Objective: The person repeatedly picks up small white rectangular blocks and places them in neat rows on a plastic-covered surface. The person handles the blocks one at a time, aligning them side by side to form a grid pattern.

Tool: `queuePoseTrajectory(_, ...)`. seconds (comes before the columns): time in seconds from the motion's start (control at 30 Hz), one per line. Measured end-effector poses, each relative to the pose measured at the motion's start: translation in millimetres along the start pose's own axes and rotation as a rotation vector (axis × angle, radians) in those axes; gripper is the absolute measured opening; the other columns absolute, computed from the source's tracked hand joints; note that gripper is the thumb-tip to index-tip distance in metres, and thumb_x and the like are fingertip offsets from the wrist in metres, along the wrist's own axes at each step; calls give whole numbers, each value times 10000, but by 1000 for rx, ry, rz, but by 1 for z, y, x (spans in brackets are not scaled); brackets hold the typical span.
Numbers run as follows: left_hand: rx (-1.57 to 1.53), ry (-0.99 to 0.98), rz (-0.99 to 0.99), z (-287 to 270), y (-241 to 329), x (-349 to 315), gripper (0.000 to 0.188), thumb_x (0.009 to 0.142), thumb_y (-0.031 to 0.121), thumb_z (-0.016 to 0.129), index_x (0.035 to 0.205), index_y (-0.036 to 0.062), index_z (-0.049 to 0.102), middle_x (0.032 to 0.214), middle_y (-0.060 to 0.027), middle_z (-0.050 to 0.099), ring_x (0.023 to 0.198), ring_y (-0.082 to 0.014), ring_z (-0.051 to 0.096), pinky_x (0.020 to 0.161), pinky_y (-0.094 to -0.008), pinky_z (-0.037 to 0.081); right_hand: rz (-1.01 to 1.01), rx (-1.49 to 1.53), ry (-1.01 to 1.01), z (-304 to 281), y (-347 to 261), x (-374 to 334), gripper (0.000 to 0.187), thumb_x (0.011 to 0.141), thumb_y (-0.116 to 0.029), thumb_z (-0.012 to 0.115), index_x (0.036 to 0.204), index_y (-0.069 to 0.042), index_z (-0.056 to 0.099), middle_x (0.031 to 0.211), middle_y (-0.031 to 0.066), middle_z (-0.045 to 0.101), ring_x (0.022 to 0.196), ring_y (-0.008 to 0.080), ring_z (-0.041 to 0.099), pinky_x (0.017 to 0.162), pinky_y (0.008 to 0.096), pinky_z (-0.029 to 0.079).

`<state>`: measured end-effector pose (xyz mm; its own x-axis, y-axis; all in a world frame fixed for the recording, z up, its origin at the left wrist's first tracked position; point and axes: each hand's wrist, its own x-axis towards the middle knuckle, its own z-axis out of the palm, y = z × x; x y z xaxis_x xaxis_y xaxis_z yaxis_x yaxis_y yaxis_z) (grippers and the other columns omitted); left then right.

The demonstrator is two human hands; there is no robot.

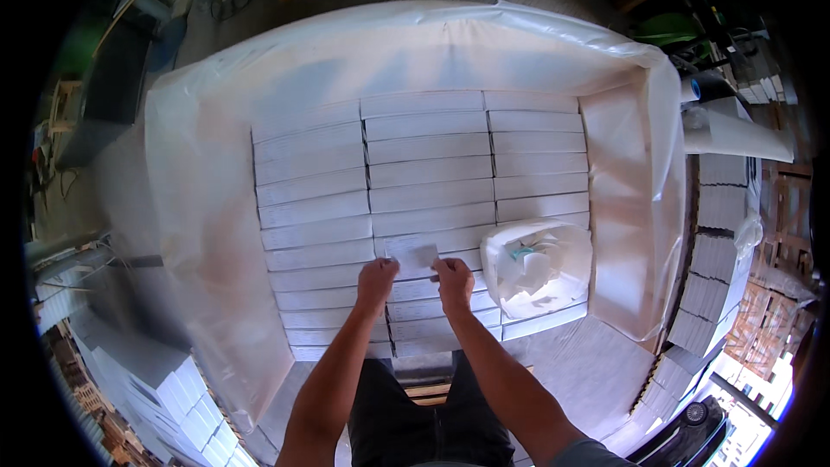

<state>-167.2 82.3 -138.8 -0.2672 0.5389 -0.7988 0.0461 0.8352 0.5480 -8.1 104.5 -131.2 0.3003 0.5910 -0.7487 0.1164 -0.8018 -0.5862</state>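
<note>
Between my two hands is a small white paper slip, held flat just above the packed white bundles. My left hand pinches its left edge. The right edge is pinched by my right hand. Beneath it the bundles, box-like and long, lie side by side in three columns. To the right of my right hand, a white plastic-lined tub rests on top of them, with crumpled white scraps and a bit of teal inside.
Translucent plastic sheeting rises as walls on the left, far and right sides of the load. More white stacks stand at right and lower left. A white roll juts out at right; wooden pallets lie beyond.
</note>
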Motion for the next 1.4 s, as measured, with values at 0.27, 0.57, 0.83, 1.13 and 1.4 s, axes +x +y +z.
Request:
queuePoseTrajectory(0.27, 496, 83, 114, -6, -4, 113, 336, 806, 310, 542, 893, 24, 697, 863, -175, 675, 836, -343, 637, 759, -429, 499, -12, -186, 127, 69, 29, 78, 288, 806, -308, 659, 921, -48, 706, 864, 109, 703, 851, 273, 651, 801, 369, 491)
queuePoseTrajectory(0.57, 698, 199, 96, 4, -2, 125, 308, 844, 303, 530, 950, 68, 699, 1035, -164, 640, 938, -356, 629, 827, -464, 496, -30, -273, 189, 90, 21, 88, 284, 809, -280, 654, 934, -29, 697, 904, 119, 695, 870, 265, 641, 810, 363, 483)
queuePoseTrajectory(0.83, 828, 285, 93, 21, 1, 120, 297, 889, 321, 530, 962, 71, 674, 1047, -163, 614, 937, -354, 639, 813, -448, 512, -48, -377, 213, 94, 29, 94, 258, 832, -349, 616, 924, -119, 690, 922, 73, 702, 904, 300, 648, 816, 397, 485)
queuePoseTrajectory(1.13, 1004, 293, -25, 9, 0, 121, 399, 885, 451, 554, 995, 72, 617, 1035, -147, 616, 924, -342, 655, 795, -448, 522, -24, -713, 165, 73, 9, 95, 374, 816, -453, 648, 912, -91, 641, 921, 112, 694, 922, 312, 649, 826, 420, 468)
queuePoseTrajectory(1.4, 715, 323, 19, -27, -38, 108, 336, 891, 364, 542, 885, 39, 628, 940, -155, 638, 862, -379, 639, 766, -476, 492, 180, 322, -410, 94, -3, 113, 253, 871, -251, 622, 939, -10, 652, 879, 105, 686, 767, 182, 671, 634, 276, 518)
